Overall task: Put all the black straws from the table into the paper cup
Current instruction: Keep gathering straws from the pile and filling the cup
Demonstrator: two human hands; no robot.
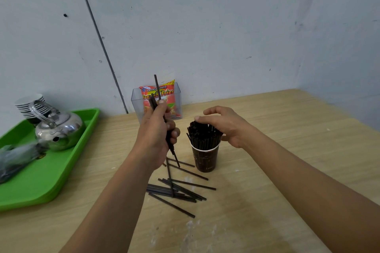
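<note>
A brown paper cup [205,160] stands upright on the wooden table, packed with black straws [202,134] that stick out above its rim. My right hand [225,124] hovers over those straws with fingers spread, fingertips touching their tops. My left hand [157,135], just left of the cup, is closed around a small bunch of black straws [156,88] held nearly upright. Several loose black straws [176,190] lie scattered on the table in front of the cup, below my left hand.
A green tray [51,170] at the left holds a steel kettle [58,131], stacked cups [30,104] and a crumpled plastic bag [16,158]. A clear box with a snack packet [159,98] stands against the wall behind my left hand. The wooden table [287,139] meets walls at back and right.
</note>
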